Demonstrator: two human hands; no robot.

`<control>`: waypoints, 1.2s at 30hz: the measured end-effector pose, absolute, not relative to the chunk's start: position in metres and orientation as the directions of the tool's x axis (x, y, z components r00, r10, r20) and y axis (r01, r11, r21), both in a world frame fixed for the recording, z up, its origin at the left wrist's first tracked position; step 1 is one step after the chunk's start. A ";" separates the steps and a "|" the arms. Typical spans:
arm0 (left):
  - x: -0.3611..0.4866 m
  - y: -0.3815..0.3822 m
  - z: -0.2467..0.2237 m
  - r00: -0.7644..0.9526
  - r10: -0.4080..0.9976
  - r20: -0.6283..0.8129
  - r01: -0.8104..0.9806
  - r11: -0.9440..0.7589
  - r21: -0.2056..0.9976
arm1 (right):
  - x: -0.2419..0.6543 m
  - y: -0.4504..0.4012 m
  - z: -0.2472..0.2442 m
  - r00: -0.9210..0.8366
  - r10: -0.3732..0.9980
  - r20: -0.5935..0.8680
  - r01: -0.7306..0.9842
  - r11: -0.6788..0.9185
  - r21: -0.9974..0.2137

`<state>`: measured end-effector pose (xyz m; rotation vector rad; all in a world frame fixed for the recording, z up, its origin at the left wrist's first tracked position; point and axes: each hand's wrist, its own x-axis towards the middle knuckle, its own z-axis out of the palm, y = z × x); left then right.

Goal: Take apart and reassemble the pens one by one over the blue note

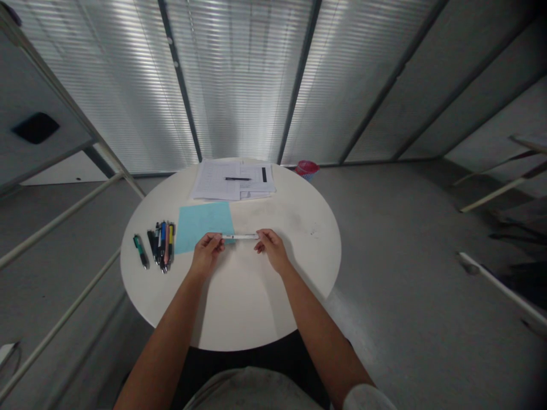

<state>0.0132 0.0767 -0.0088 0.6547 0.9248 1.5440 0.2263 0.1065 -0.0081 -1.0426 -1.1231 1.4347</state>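
Note:
A slim white pen [240, 236] with dark markings is held level above the round white table [239, 307]. My left hand [209, 249] pinches its left end, over the lower right edge of a light blue sheet [200, 222]. At the pen's right end, the fingers of my right hand [271, 247] are closed on the tip. Several pens [163, 245] in dark, blue, pink and yellow lie bunched to the left of the sheet, with a green pen [141, 251] lying apart at their left.
White papers [217, 181] with a black pen [238, 179] on them lie at the table's back. Behind the table stands a red and blue basket [306, 168] on the floor. A metal-framed board rises at the left; metal legs show at the right.

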 end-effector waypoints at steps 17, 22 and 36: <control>0.012 0.077 -0.011 -0.191 0.979 -0.073 -0.547 -0.045 0.836 | 0.227 0.106 -0.010 -0.129 0.991 0.023 -0.206 -0.005 -0.979; 0.012 0.077 -0.011 -0.182 0.980 -0.081 -0.548 -0.032 0.836 | 0.225 0.108 -0.012 -0.166 0.984 -0.060 -0.136 -0.083 -0.987; 0.013 0.075 -0.004 -0.116 0.989 -0.097 -0.523 0.022 0.852 | 0.228 0.107 -0.015 -0.178 0.984 0.020 -0.185 -0.014 -0.983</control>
